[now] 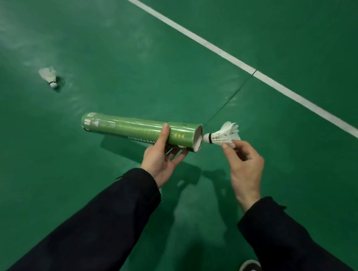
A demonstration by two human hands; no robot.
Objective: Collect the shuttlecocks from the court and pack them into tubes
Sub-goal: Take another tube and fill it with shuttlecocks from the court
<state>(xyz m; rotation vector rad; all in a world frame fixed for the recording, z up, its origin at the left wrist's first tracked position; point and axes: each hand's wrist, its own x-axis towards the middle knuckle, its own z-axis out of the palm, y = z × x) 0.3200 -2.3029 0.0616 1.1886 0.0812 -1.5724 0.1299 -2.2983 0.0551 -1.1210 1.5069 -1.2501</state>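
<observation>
Right hand pinches shuttlecock, cork at tube mouth

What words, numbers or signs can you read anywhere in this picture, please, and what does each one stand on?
No word or number reads clearly.
Three small orange arrowheads, pointing away from the open mouth: on the green tube, beside the thumb of the left hand.
A line of white print along the tube's lower edge: too small and blurred to read.
A white and red label near the tube's closed end: blurred, unreadable.
Shuttlecock in the right hand: no text visible.
</observation>
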